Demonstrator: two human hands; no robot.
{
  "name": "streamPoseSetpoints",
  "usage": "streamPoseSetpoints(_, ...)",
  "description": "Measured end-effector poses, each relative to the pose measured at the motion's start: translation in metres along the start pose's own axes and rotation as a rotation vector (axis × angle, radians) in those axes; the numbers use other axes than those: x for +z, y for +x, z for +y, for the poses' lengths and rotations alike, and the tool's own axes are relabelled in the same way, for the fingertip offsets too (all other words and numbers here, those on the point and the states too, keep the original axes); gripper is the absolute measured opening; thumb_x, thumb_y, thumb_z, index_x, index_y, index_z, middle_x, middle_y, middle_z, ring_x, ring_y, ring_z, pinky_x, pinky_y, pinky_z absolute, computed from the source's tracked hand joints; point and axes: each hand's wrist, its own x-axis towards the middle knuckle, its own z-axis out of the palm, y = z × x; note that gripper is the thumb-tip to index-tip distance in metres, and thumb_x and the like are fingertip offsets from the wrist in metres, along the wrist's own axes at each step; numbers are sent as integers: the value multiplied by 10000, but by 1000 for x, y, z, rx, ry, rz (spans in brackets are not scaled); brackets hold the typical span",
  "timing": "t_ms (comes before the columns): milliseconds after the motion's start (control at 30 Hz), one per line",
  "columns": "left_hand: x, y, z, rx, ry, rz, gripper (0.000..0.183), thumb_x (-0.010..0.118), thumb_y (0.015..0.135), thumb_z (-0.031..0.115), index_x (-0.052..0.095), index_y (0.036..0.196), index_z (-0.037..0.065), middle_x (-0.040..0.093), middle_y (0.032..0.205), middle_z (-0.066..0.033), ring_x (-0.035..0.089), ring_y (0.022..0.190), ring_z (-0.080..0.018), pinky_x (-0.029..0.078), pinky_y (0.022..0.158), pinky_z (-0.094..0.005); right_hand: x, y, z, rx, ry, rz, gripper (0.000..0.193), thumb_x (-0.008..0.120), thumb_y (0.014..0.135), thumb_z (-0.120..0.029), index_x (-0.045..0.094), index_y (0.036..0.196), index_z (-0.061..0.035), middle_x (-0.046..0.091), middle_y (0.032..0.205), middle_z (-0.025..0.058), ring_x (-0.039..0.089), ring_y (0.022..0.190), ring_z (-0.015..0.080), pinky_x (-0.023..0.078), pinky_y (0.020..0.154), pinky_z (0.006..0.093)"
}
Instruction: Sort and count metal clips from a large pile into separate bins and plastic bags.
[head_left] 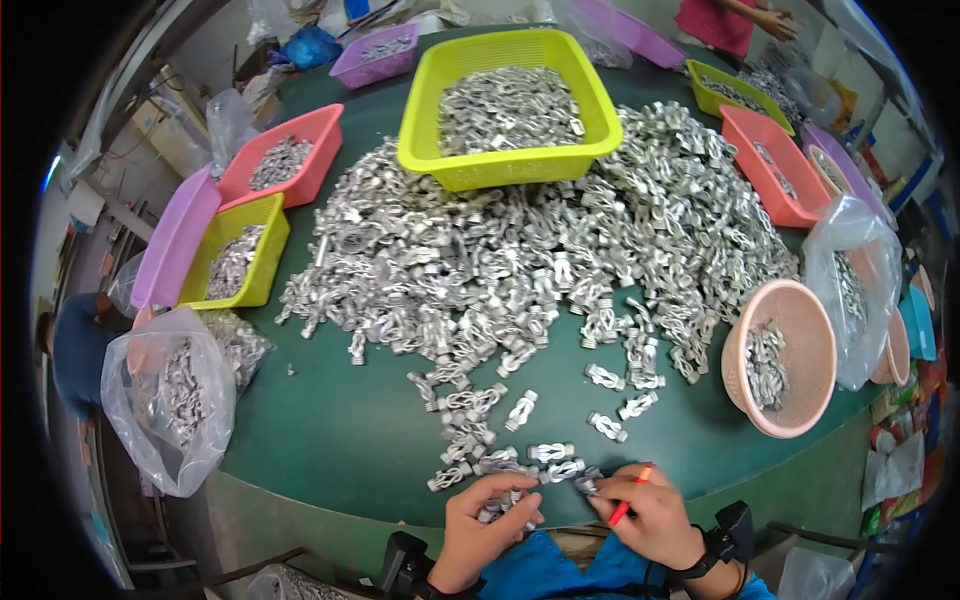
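At the near edge of the table, my left hand (474,533) is curled around a few small silver metal castings (497,507). My right hand (653,522) grips a slim red pen-like tool (620,514), slanting across its fingers. A single metal casting (588,482) is at that hand's fingertips; whether it is pinched or only touched I cannot tell. Just beyond both hands lie several loose castings (552,453), trailing back to a large heap of the same castings (420,270). Each has looped arms between thicker ends.
A yellow-green basket (510,168) of castings stands on the heap. A peach round basket (795,345) is at right, a clear plastic bag (180,410) at left. Pink baskets (325,140) and purple trays (175,240) line the green table (330,430). Other people are at far right and left.
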Motion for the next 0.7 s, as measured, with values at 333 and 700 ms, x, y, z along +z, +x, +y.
streamPoseSetpoints(333,-123,-10,115,538,117,504,127,500,743,104,467,829,16,522,641,-67,531,504,-132,377,347,-188,-17,-25,5,268,298,292,210,573,683,29,481,869,-7,503,841,60,480,751,114,385,699,221)
streamPoseSetpoints(700,-225,-8,158,758,880,1028,128,522,706,75,529,810,1,544,786,-88,509,743,-163,396,672,-257,-13,-26,9,361,461,384,207,529,703,11,425,879,-20,503,761,69,498,677,119,407,601,219)
